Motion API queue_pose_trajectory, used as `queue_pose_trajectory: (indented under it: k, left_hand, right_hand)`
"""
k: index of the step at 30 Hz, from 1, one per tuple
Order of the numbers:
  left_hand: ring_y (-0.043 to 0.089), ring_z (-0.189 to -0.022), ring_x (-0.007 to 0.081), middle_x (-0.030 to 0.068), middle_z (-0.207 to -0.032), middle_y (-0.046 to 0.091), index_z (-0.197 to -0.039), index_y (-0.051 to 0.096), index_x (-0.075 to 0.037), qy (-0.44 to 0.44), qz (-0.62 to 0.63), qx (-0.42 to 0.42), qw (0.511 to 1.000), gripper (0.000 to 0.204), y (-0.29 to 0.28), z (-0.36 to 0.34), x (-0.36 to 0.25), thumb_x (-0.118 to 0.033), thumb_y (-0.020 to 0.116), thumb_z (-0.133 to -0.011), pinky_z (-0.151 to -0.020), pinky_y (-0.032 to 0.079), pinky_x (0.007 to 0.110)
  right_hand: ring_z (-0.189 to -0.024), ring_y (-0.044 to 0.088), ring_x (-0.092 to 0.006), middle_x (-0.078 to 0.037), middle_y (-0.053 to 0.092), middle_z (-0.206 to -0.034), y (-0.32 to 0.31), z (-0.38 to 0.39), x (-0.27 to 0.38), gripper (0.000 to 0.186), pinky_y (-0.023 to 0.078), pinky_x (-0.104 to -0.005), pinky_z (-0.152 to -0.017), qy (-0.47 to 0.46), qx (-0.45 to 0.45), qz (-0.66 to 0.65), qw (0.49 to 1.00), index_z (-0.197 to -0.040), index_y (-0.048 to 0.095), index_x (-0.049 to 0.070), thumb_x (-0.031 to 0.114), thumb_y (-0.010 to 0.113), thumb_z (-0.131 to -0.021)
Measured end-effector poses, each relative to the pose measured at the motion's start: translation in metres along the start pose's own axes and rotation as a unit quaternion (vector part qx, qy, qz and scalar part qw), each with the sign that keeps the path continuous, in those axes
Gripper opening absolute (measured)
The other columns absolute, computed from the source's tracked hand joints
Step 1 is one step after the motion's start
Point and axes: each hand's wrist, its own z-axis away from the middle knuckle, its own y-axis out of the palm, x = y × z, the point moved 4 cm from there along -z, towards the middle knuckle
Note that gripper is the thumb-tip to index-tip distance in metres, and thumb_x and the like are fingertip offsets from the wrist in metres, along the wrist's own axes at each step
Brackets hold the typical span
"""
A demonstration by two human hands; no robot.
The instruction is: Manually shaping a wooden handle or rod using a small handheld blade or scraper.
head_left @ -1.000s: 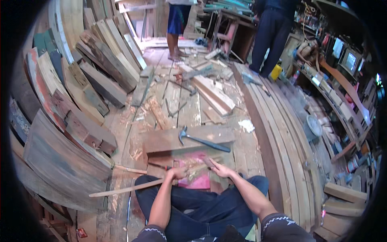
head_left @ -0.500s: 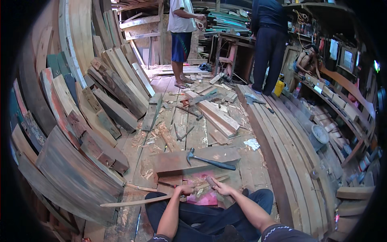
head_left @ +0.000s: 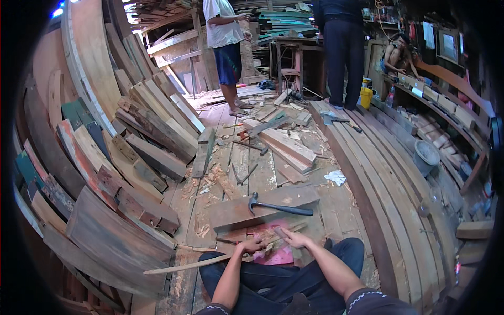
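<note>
My left hand is closed around a long, thin wooden strip. One end of the strip sticks out left across my thigh, and the other slants up to the right. My right hand grips a small, flat brown piece against the strip's right part; its exact kind I cannot make out. Below both hands lies a pink sheet strewn with shavings. Just beyond, a thick timber block lies crosswise, and a claw hammer with a dark handle rests on it.
Stacked boards lean along the left. Long planks run along the right. Pincers, offcuts and wood chips litter the floor ahead. Two people stand farther back, and another person sits at the right. A grey bucket stands beyond the planks.
The whole view has shifted a little, so the scene sits slightly to the right. Both hands keep their hold on the strip and the brown piece, with only slight movement.
</note>
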Motion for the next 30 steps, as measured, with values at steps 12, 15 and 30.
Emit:
queue_pose_trajectory:
  k: [12, 15, 30]
  left_hand:
    - [0.046, -0.073, 0.0102, 0.0006, -0.085, 0.053, -0.101, 0.059, -0.007, -0.043, 0.002, 0.032, 0.999, 0.044, -0.006, -0.012, 0.007, -0.047, 0.043, -0.098, -0.057, 0.041, 0.029]
    - [0.055, -0.078, 0.0154, 0.0036, -0.093, 0.063, -0.113, 0.058, -0.006, -0.021, -0.050, 0.027, 0.998, 0.049, -0.010, -0.014, -0.006, -0.049, 0.042, -0.097, -0.067, 0.046, 0.031]
    - [0.051, -0.066, 0.0143, 0.0067, -0.084, 0.060, -0.110, 0.062, -0.003, -0.025, -0.081, 0.020, 0.996, 0.056, -0.004, 0.005, -0.007, -0.053, 0.041, -0.097, -0.053, 0.042, 0.032]
  right_hand:
    - [-0.126, 0.046, -0.0378, -0.026, 0.040, -0.142, 0.005, -0.013, -0.001, 0.071, 0.038, -0.0375, -0.104, -0.120, -0.032, 0.023, 0.992, -0.150, 0.004, 0.003, 0.019, 0.043, -0.093]
    - [-0.127, 0.045, -0.0383, -0.024, 0.039, -0.144, 0.001, -0.009, 0.010, 0.070, 0.038, -0.0379, -0.104, -0.086, 0.000, 0.058, 0.995, -0.149, 0.004, 0.001, 0.018, 0.042, -0.093]
    - [-0.123, 0.049, -0.0411, -0.029, 0.043, -0.139, 0.012, -0.014, 0.008, 0.076, 0.039, -0.0414, -0.103, -0.093, 0.024, 0.054, 0.994, -0.152, 0.004, 0.011, 0.021, 0.049, -0.091]
